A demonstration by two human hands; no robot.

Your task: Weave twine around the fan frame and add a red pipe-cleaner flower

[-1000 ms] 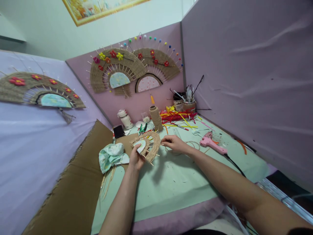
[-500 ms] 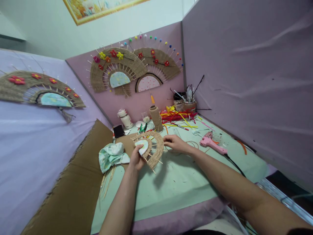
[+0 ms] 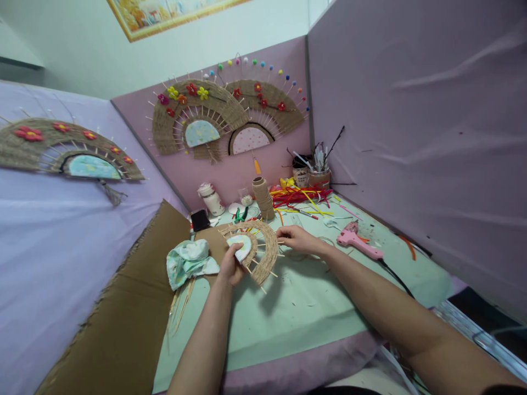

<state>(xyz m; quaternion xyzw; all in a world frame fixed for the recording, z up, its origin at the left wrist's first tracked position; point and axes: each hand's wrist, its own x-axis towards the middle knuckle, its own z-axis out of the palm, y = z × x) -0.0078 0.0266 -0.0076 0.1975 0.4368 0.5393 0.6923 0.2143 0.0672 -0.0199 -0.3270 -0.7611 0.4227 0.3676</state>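
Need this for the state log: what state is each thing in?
Left hand: closed on fan
Fan: held tilted, no flowers visible
Right hand: fingers bent at fan's outer edge, grip unclear
Glue gun: lying down, can't tell if on
Spool: upright, twine wound on
Bottle: upright, lid on
Cloth: crumpled
Wall fans: hung, flowers on

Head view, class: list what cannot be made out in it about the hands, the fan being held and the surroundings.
All in the head view:
- Left hand: most fingers, hidden behind the small fan.
- Right hand: what its fingertips hold, too small and partly hidden by the hand.
- Framed picture: upper part, cut off by the top edge.
- White bottle: its markings, too small.
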